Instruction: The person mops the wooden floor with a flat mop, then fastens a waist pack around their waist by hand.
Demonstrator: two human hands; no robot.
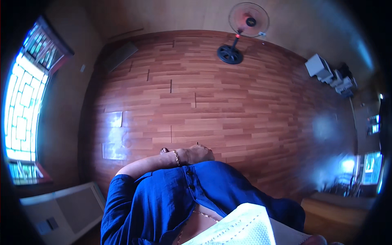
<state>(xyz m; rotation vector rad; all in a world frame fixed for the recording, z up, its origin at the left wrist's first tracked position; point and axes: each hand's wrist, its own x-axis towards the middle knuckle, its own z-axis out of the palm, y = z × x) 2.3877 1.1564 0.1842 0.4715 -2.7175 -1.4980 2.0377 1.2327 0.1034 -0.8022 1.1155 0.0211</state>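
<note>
My left forearm crosses in front of a blue buttoned shirt, with a gold bracelet at the wrist. At its end my left hand (pixel 199 153) is closed in front of the belly, its fingers mostly hidden from view. A tiny dark tip shows above the knuckles; what it belongs to is unclear. Close to the camera, a white embossed sheet (pixel 241 224), like a paper towel or cloth, rises from the lower edge over my chest. Beside its right end, only a blurred bit of my right hand (pixel 316 240) shows at the bottom, so its grip is hidden.
Wood-plank flooring (pixel 212 98) spreads ahead, with toes (pixel 164 150) just beyond my left wrist. A pedestal fan (pixel 249 20) stands by the far wall. White boxes (pixel 320 67) are stacked far right. A bright grilled window (pixel 24 102) and a pale panel-like unit (pixel 65 212) are at left.
</note>
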